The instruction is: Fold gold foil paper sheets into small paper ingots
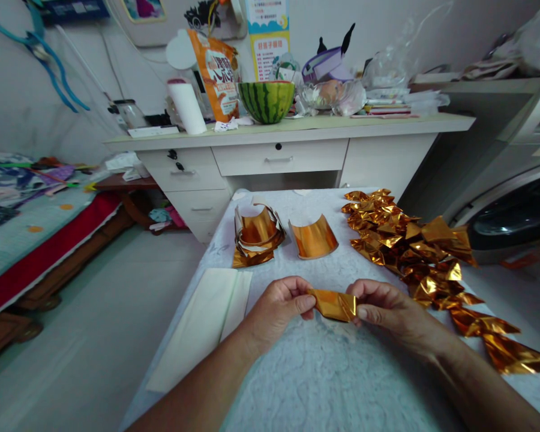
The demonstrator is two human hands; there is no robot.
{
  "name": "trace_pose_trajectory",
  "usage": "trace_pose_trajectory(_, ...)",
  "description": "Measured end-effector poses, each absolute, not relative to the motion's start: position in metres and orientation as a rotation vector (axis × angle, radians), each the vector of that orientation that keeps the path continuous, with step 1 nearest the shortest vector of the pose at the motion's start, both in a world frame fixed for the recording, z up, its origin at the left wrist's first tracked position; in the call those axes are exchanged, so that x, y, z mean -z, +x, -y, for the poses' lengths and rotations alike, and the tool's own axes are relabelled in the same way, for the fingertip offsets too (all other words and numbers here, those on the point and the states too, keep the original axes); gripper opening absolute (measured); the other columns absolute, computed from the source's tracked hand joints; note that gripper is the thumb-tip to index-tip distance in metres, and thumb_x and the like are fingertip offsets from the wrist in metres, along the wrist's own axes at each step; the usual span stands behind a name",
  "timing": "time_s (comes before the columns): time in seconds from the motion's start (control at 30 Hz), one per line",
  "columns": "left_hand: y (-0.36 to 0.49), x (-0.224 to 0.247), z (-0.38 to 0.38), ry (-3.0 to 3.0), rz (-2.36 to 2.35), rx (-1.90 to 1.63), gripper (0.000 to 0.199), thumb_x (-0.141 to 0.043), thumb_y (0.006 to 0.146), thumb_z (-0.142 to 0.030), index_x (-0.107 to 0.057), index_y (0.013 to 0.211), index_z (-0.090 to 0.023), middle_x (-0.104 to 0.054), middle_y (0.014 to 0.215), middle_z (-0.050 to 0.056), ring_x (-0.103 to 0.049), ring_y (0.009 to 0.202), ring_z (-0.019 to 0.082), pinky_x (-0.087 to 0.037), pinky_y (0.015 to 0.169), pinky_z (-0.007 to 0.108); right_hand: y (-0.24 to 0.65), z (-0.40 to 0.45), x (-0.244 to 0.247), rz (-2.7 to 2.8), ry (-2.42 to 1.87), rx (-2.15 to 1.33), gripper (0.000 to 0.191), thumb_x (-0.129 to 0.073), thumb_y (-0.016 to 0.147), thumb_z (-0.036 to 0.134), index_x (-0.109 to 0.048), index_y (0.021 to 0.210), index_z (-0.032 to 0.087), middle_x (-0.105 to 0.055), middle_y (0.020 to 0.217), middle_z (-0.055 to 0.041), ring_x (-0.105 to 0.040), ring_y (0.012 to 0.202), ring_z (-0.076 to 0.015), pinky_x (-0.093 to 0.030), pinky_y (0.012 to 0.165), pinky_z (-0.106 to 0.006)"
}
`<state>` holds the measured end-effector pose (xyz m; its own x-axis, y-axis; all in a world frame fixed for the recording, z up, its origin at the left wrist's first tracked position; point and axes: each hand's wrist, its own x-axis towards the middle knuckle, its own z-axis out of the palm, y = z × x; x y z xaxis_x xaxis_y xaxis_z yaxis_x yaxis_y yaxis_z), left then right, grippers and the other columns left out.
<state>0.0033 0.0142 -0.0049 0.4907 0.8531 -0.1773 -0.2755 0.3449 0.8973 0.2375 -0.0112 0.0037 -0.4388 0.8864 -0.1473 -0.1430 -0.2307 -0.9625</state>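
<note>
Between my two hands, just above the table, is a small folded piece of gold foil paper (335, 305). My left hand (288, 303) pinches its left end, thumb on top. The right end is pinched by my right hand (382, 306). Beyond them lies a curled gold foil sheet (315, 237). A bundle of curled foil sheets (257, 231) with pale edges sits to its left. Along the table's right side spreads a heap of folded gold foil pieces (405, 246). White paper sheets (202, 324) lie flat to the left of my left hand.
A cloth-covered table (306, 384) is in front of me. Behind it stands a white desk (175, 180) bearing a watermelon half (266, 102), an orange pouch (216, 78) and a paper roll (188, 108). A washing machine (513, 198) is at right, a bed (40, 234) at left.
</note>
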Motion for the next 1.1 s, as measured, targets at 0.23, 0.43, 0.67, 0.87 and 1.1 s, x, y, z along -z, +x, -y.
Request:
trace_pose_trajectory(0.23, 0.001, 0.009, -0.014, 0.899, -0.670, -0.754, 0.036, -0.085, 0.062, -0.036, -0.062, 0.076, -0.012, -0.067, 0.067, 0.002, -0.059, 0.060, 0.010, -0.042, 0.059, 0.021, 0.237, 0.011, -0.001, 1.224, -0.955, -1.763, 0.024, -0.078, 0.077, 0.036, -0.064, 0.081, 0.017, -0.061, 0.069, 0.0021, -0.053, 0.066, -0.0093, -0.039, 0.065, -0.022)
trace_pose_trajectory(0.43, 0.003, 0.002, -0.012, 0.965, -0.750, -0.770, 0.037, -0.085, 0.061, -0.037, -0.061, 0.073, -0.012, -0.065, 0.063, 0.001, -0.058, 0.056, 0.010, -0.042, 0.057, 0.020, 0.238, 0.012, 0.000, 1.223, -0.994, -1.775, 0.027, -0.079, 0.075, 0.038, -0.062, 0.076, 0.017, -0.060, 0.064, 0.0028, -0.051, 0.061, -0.0089, -0.037, 0.061, -0.022)
trace_pose_trajectory(0.67, 0.005, 0.003, -0.012, 0.988, -0.765, -0.796, 0.033, -0.083, 0.064, -0.033, -0.059, 0.075, -0.013, -0.065, 0.065, 0.000, -0.059, 0.059, 0.010, -0.045, 0.060, 0.021, 0.233, 0.012, -0.007, 1.318, -0.991, -1.724, 0.026, -0.076, 0.077, 0.038, -0.062, 0.075, 0.017, -0.057, 0.070, 0.0019, -0.049, 0.066, -0.0101, -0.037, 0.062, -0.023)
trace_pose_trajectory(0.87, 0.003, 0.000, -0.013, 1.414, -0.845, -0.898, 0.010, -0.072, 0.073, -0.017, -0.063, 0.079, -0.015, -0.061, 0.079, 0.001, -0.059, 0.074, 0.012, -0.045, 0.068, 0.023, 0.233, 0.010, -0.009, 1.400, -1.081, -1.585, 0.026, -0.073, 0.079, 0.041, -0.059, 0.083, 0.019, -0.051, 0.073, 0.0029, -0.045, 0.065, -0.0106, -0.035, 0.058, -0.023)
trace_pose_trajectory(1.1, 0.002, -0.002, -0.005, 2.108, -0.887, -0.905, 0.016, -0.056, 0.084, -0.007, -0.067, 0.084, -0.019, -0.058, 0.096, 0.004, -0.059, 0.087, 0.014, -0.046, 0.077, 0.024, 0.234, 0.013, -0.006, 1.419, -1.177, -1.470, 0.026, -0.061, 0.088, 0.044, -0.056, 0.098, 0.020, -0.054, 0.080, 0.0008, -0.046, 0.066, -0.0114, -0.036, 0.057, -0.023)
